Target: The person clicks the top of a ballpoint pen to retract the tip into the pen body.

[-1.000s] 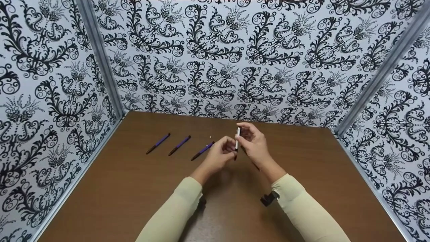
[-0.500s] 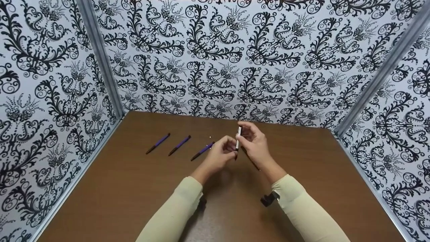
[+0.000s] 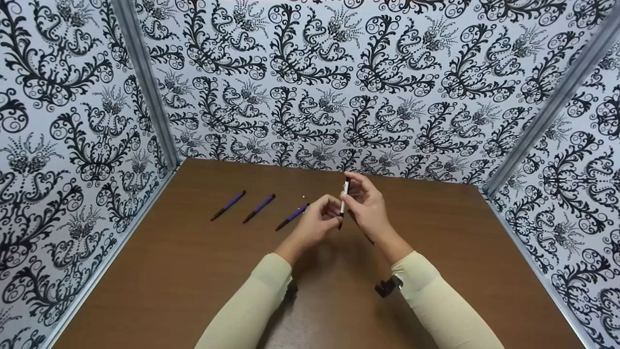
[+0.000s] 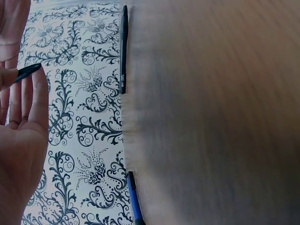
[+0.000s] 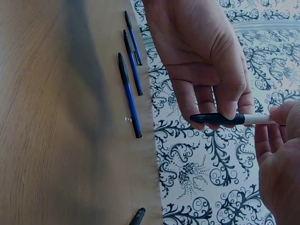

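Both hands hold one pen with a white barrel (image 3: 343, 203) and a dark lower end, raised above the table and standing nearly upright in the head view. My left hand (image 3: 317, 219) pinches its black grip section (image 5: 215, 118) between thumb and fingers. Higher up, my right hand (image 3: 369, 206) pinches the white barrel with the thumb, and its index fingertip is at the pen's top. A dark pen (image 4: 123, 51) lies on the table, partly hidden below the right hand in the head view. Beside the left hand lies a blue-and-black pen (image 3: 291, 217).
Two more blue-and-black pens, a left one (image 3: 228, 206) and a middle one (image 3: 259, 209), lie slantwise on the brown table (image 3: 160, 271). Tiny white specks (image 3: 303, 197) are near the third pen. Patterned walls (image 3: 310, 97) enclose the table's back and sides.
My right index fingertip has risen slightly, and a dark upper part of the held pen shows more above the white barrel. The left hand and the pens on the table have hardly moved.
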Action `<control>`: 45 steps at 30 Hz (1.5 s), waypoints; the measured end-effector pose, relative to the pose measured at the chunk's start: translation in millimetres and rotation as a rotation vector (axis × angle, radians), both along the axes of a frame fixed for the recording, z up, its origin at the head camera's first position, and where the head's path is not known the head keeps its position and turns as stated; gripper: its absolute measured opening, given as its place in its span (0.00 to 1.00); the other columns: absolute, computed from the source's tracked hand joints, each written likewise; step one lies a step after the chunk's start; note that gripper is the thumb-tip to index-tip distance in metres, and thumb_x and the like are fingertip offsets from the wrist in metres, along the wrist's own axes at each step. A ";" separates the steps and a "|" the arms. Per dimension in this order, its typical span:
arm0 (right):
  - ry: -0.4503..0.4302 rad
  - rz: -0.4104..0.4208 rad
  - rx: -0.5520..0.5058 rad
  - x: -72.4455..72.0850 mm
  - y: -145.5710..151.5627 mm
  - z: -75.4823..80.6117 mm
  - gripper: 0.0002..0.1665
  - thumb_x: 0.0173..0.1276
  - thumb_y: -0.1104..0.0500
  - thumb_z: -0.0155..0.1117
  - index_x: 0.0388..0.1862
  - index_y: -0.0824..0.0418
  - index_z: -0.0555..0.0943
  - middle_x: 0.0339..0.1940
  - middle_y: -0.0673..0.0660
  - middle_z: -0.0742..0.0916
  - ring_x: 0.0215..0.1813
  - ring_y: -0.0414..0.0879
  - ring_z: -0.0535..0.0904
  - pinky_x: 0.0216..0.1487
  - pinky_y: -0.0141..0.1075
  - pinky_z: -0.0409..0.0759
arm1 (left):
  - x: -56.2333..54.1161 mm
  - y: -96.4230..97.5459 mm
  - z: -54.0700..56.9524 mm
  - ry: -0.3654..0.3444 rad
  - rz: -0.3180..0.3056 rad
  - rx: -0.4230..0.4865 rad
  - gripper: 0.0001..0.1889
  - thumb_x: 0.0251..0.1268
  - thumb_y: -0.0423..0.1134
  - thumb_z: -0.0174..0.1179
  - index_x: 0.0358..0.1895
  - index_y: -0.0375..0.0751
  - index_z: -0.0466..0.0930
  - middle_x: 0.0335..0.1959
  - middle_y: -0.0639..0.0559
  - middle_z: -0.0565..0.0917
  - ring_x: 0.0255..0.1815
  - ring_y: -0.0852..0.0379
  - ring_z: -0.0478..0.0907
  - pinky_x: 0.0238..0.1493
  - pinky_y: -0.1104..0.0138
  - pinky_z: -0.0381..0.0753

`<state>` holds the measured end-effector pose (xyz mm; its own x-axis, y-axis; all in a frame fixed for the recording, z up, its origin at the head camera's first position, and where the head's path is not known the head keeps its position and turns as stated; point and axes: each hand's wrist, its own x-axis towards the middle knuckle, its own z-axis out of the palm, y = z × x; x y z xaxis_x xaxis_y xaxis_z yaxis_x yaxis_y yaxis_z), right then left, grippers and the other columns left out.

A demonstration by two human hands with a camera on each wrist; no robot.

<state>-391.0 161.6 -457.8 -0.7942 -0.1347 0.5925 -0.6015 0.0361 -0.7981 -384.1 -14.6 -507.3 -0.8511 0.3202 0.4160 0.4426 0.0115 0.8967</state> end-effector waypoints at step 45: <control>-0.236 -0.127 0.142 1.3 35.1 -37.8 0.36 0.69 0.74 0.76 0.74 0.66 0.75 0.52 0.62 0.85 0.53 0.56 0.87 0.56 0.37 0.85 | -0.7 -30.4 -4.1 -0.083 0.099 -0.328 0.12 0.67 0.25 0.67 0.52 0.37 0.83 0.40 0.51 0.84 0.41 0.57 0.80 0.45 0.65 0.81</control>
